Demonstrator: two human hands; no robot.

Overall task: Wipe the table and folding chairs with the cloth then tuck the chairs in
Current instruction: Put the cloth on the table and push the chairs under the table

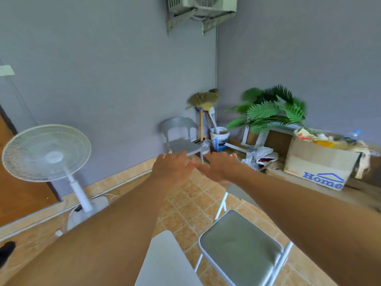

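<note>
Grey-painted walls meet in a corner above a floor of tan square tiles point(185, 205), where 2 bare arms reach forward side by side at chest height. Left hand point(172, 169) and right hand point(219, 168) are both flat and spread, palms down, fingers extended, thumbs nearly touching; neither holds anything.

Below and just right of the forearms stands a folding chair point(241, 247), its padded grey seat rounded at the corners and framed in white metal tubing. It sits well under the hands, nearer the camera. A pale, smooth table point(165, 263) corner pokes in at the bottom edge between the arms, just beside the chair's seat. No cloth shows anywhere.

Farther off, beyond the fingertips, a moulded grey plastic chair point(179, 139) stands against the wall. A straw broom point(203, 100) leans in the corner next to a white and blue bucket point(219, 140). Green palm fronds point(268, 110) spread to the right, above a cardboard box point(317, 164) printed "Home" in blue and stuffed with clutter. A white pedestal fan point(46, 152) with a round wire grille stands at left.
</note>
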